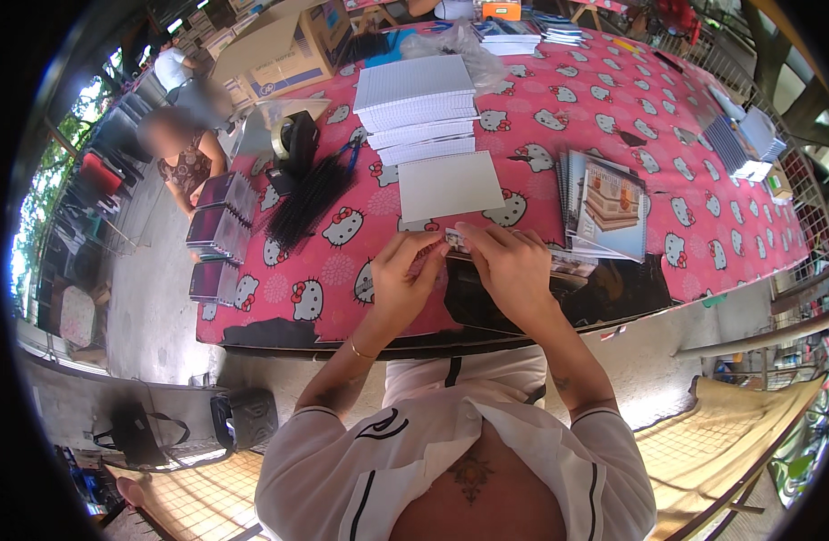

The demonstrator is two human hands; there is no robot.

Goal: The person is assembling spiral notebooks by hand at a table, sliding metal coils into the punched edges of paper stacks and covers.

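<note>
Both hands meet at the table's (703, 243) near edge: the left hand (401, 270) and right hand (513, 266) each curl their fingers and pinch a small booklet (457, 239) between them. Just beyond lies one white sheet (448, 185), with one stack of white paper (416, 104) farther off. Black binding combs (311, 198) lie to the left, notebooks (608, 212) to the right.
</note>
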